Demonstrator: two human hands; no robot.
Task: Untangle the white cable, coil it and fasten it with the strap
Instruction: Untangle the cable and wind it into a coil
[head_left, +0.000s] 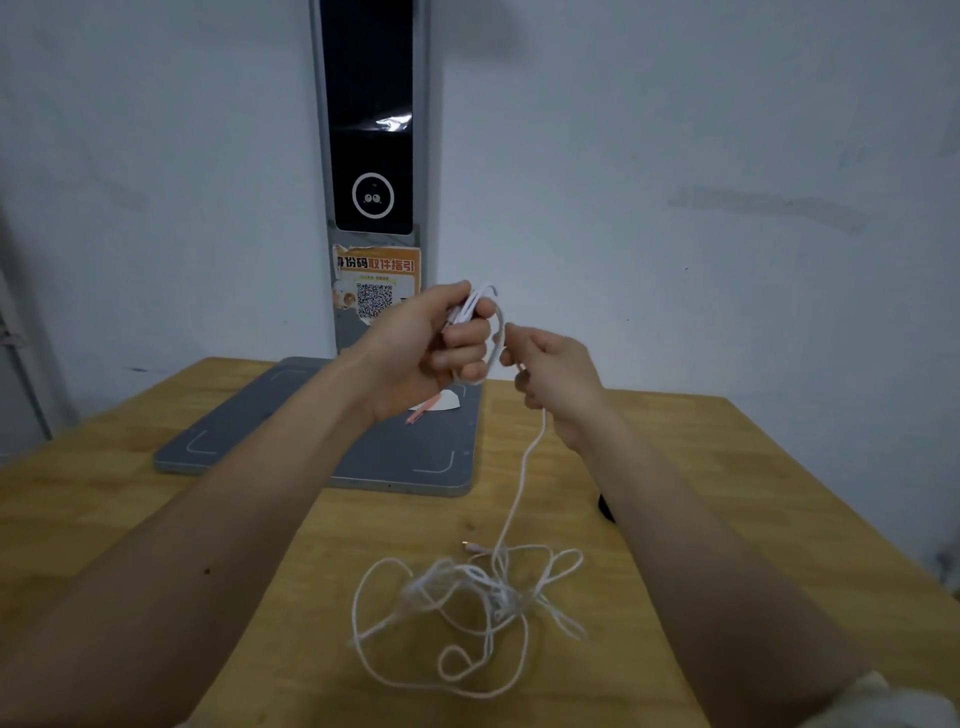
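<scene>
White cable (511, 501) mid-table, clear margins.

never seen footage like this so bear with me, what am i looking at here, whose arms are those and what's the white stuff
This is one picture from a camera worn on a person's head, looking forward and down, so the two bare arms are the wearer's own. The left hand grips a few finished loops of a white cable. The right hand pinches the strand that hangs down to a tangled heap on the wooden table. Behind the hands stands a grey device with a flat base and a tall dark panel. A small dark object by the right forearm is too hidden to identify.
</scene>
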